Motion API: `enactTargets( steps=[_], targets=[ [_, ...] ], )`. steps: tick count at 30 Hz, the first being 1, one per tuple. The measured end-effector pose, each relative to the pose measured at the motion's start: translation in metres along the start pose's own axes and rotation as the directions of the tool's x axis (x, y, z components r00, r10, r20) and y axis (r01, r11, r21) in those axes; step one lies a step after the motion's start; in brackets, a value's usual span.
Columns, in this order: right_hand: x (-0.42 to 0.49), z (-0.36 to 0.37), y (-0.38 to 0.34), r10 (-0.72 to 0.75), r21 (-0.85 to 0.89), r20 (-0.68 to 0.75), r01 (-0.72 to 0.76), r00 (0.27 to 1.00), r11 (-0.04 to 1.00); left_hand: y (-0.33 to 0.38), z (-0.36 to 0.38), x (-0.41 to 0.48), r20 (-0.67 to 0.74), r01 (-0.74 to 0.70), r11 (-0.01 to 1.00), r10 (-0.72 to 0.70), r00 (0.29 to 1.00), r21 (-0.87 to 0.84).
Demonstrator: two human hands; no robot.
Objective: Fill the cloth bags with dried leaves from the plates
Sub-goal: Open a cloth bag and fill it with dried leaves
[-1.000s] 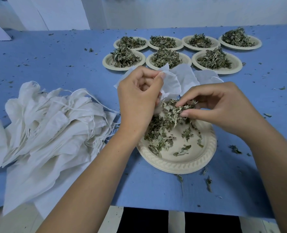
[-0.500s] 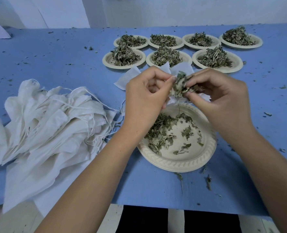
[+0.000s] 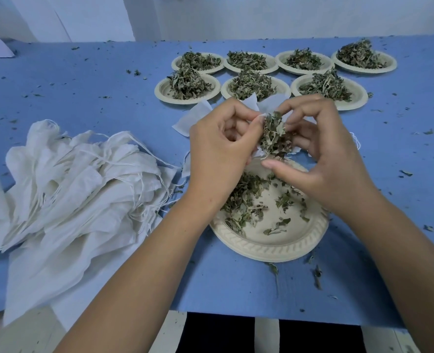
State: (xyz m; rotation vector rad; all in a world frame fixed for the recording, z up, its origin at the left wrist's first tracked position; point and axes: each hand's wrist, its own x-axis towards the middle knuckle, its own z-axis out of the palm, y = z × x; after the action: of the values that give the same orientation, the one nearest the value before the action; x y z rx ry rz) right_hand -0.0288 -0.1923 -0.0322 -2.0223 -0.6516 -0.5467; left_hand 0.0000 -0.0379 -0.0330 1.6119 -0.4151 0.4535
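Pile of empty bags (image 3: 78, 189) left on blue counter (image 3: 83, 85). Left hand (image 3: 221, 151) grip curled, pinching cloth bag (image 3: 251, 104) edge above near plate (image 3: 269, 248). Right hand (image 3: 330, 159) grip pinches leaf clump (image 3: 274, 135) against the bag. Seven heaped plates (image 3: 261, 72) behind.

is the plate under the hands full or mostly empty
Mostly empty: the near plate shows bare base, with loose leaves scattered mainly on its left.

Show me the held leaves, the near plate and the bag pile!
held leaves (image 3: 273, 133), head view, clump's middle
near plate (image 3: 269, 250), head view, front rim
bag pile (image 3: 83, 189), head view, heap's middle
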Motion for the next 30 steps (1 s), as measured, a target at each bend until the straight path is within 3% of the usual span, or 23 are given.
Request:
enactTargets(
  steps=[2,6,10,14,20,26,30],
  targets=[
    [0.0,0.001,-0.002,-0.03,0.009,-0.023,0.031,0.999,0.999,0.0,0.0,-0.001,0.016,-0.006,1.0,0.006,1.0,0.009],
    [0.001,0.003,-0.002,-0.256,-0.214,-0.095,0.231,0.962,0.949,0.0,0.001,-0.001,0.038,-0.005,1.0,0.004,0.999,0.009],
    [0.0,0.005,0.001,-0.228,-0.28,-0.161,0.177,0.96,0.943,0.001,0.002,-0.003,0.051,-0.002,0.999,0.004,0.999,-0.035],
    [0.001,0.006,0.003,-0.227,-0.391,-0.058,0.187,0.972,0.901,0.0,0.003,-0.005,0.106,-0.004,0.999,0.008,0.994,-0.032],
    [0.002,-0.008,0.002,-0.109,-0.226,0.156,0.143,0.982,0.963,-0.002,-0.001,0.001,-0.012,0.003,0.999,-0.004,1.0,-0.038],
    [0.001,-0.006,0.0,-0.249,-0.225,-0.008,0.241,0.968,0.944,-0.001,0.001,-0.001,0.005,0.014,1.0,-0.014,1.0,-0.005],
    [0.0,-0.001,0.002,-0.22,-0.253,-0.086,0.192,0.972,0.948,0.0,0.002,-0.004,0.057,0.014,0.999,-0.012,0.998,-0.035]
  ],
)
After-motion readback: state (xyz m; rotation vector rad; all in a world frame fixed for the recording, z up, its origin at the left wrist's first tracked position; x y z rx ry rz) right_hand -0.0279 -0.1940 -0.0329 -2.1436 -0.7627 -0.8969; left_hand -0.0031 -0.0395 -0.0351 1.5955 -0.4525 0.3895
